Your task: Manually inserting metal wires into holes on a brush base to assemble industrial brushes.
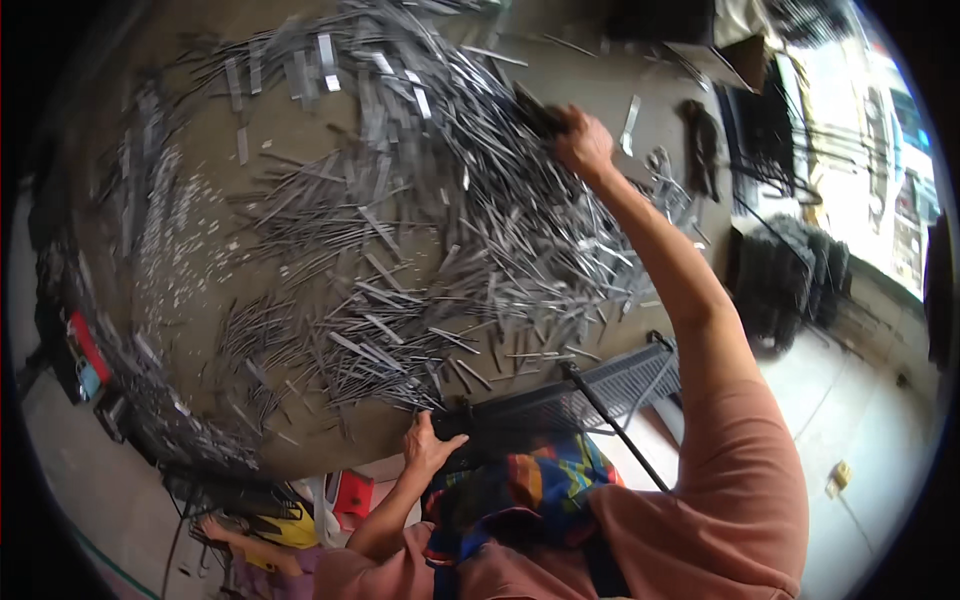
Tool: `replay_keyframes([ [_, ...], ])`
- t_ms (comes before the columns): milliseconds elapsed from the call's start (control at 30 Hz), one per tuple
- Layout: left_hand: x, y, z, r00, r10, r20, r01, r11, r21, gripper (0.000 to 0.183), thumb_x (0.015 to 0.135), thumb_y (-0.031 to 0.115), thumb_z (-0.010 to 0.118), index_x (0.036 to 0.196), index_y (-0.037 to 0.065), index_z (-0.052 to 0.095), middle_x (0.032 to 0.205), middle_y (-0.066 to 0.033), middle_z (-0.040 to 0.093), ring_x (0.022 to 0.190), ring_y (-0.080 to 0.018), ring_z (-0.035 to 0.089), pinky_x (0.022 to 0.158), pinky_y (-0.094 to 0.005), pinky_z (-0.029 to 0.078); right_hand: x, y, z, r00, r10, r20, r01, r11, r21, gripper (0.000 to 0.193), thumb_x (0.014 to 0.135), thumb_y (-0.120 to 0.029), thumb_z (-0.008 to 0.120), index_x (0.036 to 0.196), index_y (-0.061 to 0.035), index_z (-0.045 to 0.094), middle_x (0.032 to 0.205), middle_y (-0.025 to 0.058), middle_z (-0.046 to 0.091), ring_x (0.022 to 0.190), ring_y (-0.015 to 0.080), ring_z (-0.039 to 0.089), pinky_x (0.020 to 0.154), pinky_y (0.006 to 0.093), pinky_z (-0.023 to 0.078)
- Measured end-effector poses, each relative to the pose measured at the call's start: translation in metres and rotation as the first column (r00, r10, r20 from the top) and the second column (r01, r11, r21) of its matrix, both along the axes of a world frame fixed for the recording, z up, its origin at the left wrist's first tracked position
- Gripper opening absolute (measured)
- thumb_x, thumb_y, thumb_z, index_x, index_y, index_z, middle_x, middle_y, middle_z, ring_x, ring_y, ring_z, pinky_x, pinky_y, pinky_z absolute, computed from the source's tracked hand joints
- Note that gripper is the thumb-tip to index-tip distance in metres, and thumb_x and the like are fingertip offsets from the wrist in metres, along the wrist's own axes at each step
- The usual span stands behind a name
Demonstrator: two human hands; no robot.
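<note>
My right hand [585, 145] reaches far over the table, closed round a dark object that is smeared by motion; its kind cannot be made out. Beneath and beside it spreads a large pile of thin grey strips [480, 130], looking like metal, lying in all directions. At the near table edge my left hand [428, 448] has its fingers on the corner of a black mesh basket [520, 410], thumb stretched along the rim. Strip ends lie just beyond those fingers. The brown tabletop [290, 125] shows between the heaps.
Small pale scraps [185, 235] are scattered at the left of the table. Another person's hand [212, 527] shows at lower left, near a red item [352, 495]. Dark stacked bundles [785, 270] stand on the floor at right. A yellow object [838, 478] lies on the pale floor.
</note>
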State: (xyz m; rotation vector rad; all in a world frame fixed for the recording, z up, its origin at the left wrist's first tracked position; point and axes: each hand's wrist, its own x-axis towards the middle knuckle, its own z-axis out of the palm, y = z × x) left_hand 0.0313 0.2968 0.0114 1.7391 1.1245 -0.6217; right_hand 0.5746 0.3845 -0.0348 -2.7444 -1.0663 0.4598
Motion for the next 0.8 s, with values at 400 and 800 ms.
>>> replay_keyframes([
  [400, -0.018, -0.001, -0.003, 0.997, -0.045, 0.058, 0.052, 0.992, -0.113, 0.086, 0.074, 0.051, 0.074, 0.135, 0.0, 0.039, 0.119, -0.0263, 0.058, 0.106, -0.0422, 0.059, 0.088, -0.0467, 0.049, 0.005, 0.011, 0.039, 1.0, 0.02, -0.013, -0.02, 1.0, 0.02, 0.03, 0.082, -0.016, 0.06, 0.111, -0.0096, 0.067, 0.096, 0.0203, 0.068, 0.092, 0.0389, 0.065, 0.08, 0.0431, 0.05],
  [800, -0.016, 0.071, -0.003, 0.941, -0.263, 0.212, 0.333, 0.828, -0.451, 0.093, 0.073, 0.04, 0.079, 0.143, 0.001, 0.032, 0.107, -0.0263, 0.064, 0.099, -0.039, 0.064, 0.086, -0.0432, 0.052, 0.104, 0.149, -0.041, 0.905, -0.135, 0.404, 0.169, 0.984, -0.049, 0.03, 0.081, -0.02, 0.055, 0.106, -0.0039, 0.058, 0.108, 0.022, 0.065, 0.108, 0.0401, 0.061, 0.09, 0.0471, 0.05],
])
